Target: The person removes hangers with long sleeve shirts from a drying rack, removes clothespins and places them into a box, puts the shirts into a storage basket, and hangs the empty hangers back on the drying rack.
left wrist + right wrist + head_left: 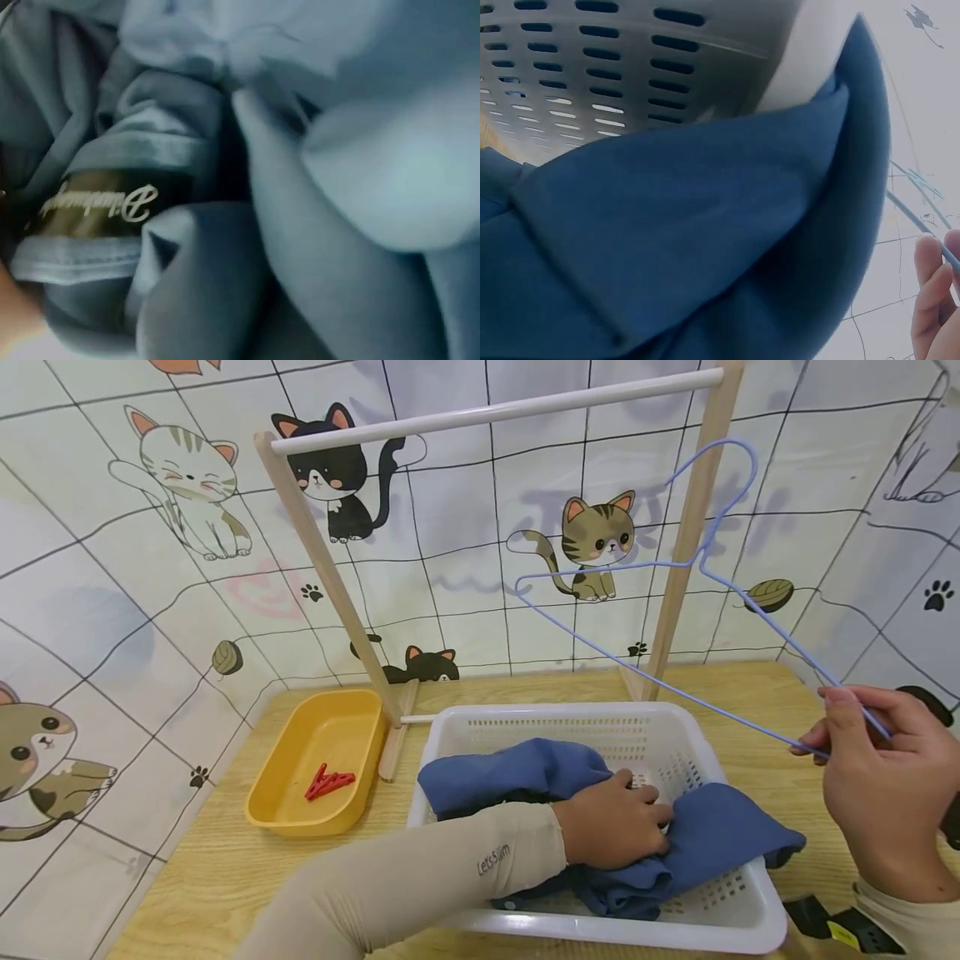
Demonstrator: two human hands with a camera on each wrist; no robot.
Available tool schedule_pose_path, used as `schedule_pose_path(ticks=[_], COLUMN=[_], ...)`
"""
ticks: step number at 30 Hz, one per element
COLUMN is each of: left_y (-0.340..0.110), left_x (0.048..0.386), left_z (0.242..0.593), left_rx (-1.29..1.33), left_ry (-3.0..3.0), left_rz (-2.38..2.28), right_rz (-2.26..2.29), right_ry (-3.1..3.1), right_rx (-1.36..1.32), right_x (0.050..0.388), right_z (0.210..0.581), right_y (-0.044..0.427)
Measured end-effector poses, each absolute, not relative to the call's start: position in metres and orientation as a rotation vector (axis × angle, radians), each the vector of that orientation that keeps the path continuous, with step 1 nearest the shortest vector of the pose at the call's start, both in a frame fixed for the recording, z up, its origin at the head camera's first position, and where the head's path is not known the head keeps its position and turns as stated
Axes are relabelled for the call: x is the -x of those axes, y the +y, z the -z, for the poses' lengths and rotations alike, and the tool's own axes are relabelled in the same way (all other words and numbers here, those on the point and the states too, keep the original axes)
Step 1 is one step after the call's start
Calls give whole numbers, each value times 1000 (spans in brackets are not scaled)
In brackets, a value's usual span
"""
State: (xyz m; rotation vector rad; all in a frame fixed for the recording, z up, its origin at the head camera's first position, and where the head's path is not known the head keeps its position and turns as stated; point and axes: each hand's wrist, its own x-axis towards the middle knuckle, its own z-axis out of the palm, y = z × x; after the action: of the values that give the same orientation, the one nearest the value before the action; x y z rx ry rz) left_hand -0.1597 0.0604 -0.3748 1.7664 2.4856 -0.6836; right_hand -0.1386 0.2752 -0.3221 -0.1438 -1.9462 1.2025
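A blue shirt (720, 835) lies crumpled in a white perforated basket (570, 720), one part draped over the right rim. My left hand (615, 820) is down in the basket with its fingers curled onto the shirt; its thumb is hidden. Folds of the shirt (202, 285) and a dark neck label (112, 202) fill the left wrist view. To the right, my right hand (885, 760) pinches a blue wire hanger (622, 662) by one end, its hook upward above the basket. In the right wrist view, fingers (930, 281) hold the hanger at the edge.
Behind the basket stands a wooden rack with a white crossbar (495, 413). A yellow tray (262, 802) at the left holds red clothespins (328, 782). The wooden table (195, 893) meets a cat-patterned wall covering (465, 543).
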Motion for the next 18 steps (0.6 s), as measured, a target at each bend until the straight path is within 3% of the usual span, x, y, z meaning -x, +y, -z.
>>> schedule_pose_path(ticks=[9,18], left_y=[69,89], left_x=[158,150], left_z=[351,350], left_rx=[-1366,-1325], left_ry=[2642,2807], left_rz=[143,67], right_rz=[-1206,-1206], right_ry=[-1948,-1945], right_rx=[135,124], right_x=[139,140], right_z=[322,323], right_y=[275,274])
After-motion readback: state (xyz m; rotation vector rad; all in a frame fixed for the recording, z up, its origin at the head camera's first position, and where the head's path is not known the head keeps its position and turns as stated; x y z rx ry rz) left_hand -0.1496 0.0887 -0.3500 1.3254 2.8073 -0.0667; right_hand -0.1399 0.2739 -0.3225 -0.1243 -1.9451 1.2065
